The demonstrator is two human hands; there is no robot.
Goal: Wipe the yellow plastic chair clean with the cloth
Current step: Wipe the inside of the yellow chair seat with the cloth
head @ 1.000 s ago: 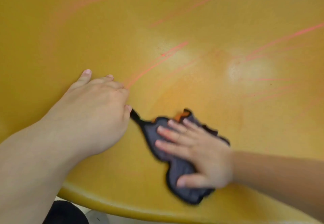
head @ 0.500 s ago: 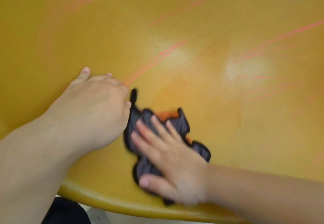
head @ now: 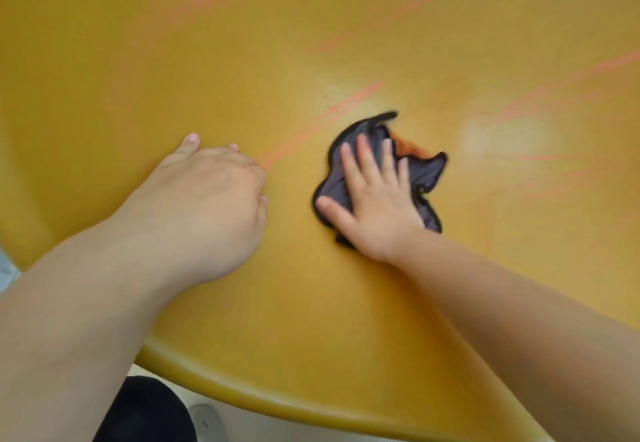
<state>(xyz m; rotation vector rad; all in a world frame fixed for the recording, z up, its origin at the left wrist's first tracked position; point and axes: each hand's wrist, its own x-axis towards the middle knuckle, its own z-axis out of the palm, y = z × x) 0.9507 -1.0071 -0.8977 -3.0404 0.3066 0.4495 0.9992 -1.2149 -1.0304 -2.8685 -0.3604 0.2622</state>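
Observation:
The yellow plastic chair [head: 346, 43] fills nearly the whole view, its seat streaked with faint pink lines. A small dark grey cloth [head: 424, 171] with a black hem and an orange patch lies crumpled near the middle of the seat. My right hand [head: 372, 199] lies flat on the cloth, fingers straight and spread, pressing it against the seat. To the left of the cloth, a short gap away, my left hand [head: 204, 206] rests on the bare seat with its fingers bent under and the thumb stretched forward; it holds nothing.
The seat's rounded front edge [head: 277, 403] curves across the bottom of the view. Below it show a pale floor [head: 207, 417] and a dark shape [head: 145, 410] at the lower left. A sliver of pale surface shows at the far left edge.
My right hand has slid the cloth away from the front edge and from my left hand, up and to the right across the seat. My left hand has stayed in place.

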